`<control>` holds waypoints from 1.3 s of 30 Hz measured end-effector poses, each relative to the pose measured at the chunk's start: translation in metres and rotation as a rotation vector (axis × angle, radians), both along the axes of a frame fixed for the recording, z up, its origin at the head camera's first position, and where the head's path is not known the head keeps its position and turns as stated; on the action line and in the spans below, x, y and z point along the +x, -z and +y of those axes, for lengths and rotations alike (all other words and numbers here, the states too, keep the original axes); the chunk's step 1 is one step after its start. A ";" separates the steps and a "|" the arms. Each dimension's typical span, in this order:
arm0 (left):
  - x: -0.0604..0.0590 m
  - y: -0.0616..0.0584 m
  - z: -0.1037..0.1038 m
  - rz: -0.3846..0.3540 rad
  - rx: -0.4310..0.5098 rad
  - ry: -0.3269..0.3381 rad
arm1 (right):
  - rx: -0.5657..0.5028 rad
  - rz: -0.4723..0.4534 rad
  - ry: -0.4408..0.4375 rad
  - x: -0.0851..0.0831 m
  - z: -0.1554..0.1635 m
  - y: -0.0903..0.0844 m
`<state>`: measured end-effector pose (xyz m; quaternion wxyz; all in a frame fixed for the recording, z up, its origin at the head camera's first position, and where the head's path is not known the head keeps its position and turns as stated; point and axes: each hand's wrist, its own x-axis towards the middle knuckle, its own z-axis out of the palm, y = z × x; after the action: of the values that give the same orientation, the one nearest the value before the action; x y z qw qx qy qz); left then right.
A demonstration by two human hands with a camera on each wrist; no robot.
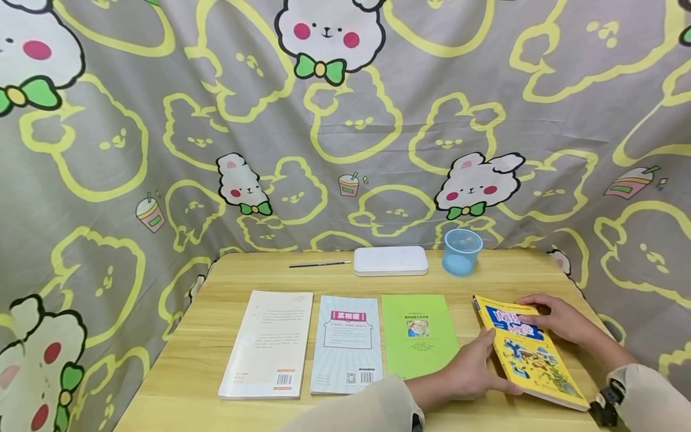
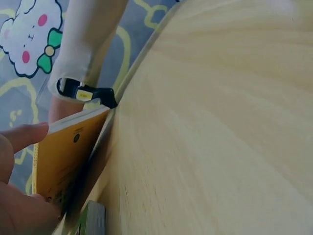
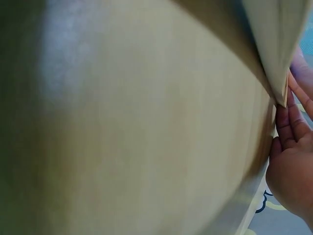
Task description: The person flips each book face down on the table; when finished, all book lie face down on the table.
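A yellow book (image 1: 526, 351) lies at the right end of a wooden table (image 1: 205, 336), slightly raised off the wood. My left hand (image 1: 486, 366) grips its left edge, thumb on the cover. My right hand (image 1: 545, 312) holds its far right corner, fingers over the cover. In the left wrist view the yellow book (image 2: 63, 156) is tilted up off the table with a shadow under it, and my left hand (image 2: 19, 205) is at its edge. The right wrist view shows my right hand's fingers (image 3: 293, 161) against the book's corner (image 3: 274, 49).
A green book (image 1: 418, 333), a light blue book (image 1: 347, 343) and a white book (image 1: 268, 344) lie in a row to the left. At the back are a pencil (image 1: 320, 264), a white case (image 1: 391, 261) and a blue cup (image 1: 462, 252). A cartoon-print cloth (image 1: 345, 120) hangs behind.
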<state>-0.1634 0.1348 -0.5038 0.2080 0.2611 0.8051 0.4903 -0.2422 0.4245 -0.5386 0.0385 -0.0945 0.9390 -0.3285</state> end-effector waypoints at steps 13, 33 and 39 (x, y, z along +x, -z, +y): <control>0.003 -0.001 0.002 -0.345 0.349 -0.023 | -0.101 -0.036 -0.015 0.002 0.000 0.000; 0.005 -0.004 -0.001 -0.172 0.333 -0.014 | -0.041 0.012 -0.067 -0.001 -0.006 -0.013; 0.006 -0.007 -0.002 -0.126 0.325 -0.017 | -0.022 0.024 -0.089 -0.001 -0.012 -0.020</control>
<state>-0.1573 0.1326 -0.4971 0.2089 0.2531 0.7028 0.6311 -0.2428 0.4125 -0.5187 0.0408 -0.1404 0.9306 -0.3356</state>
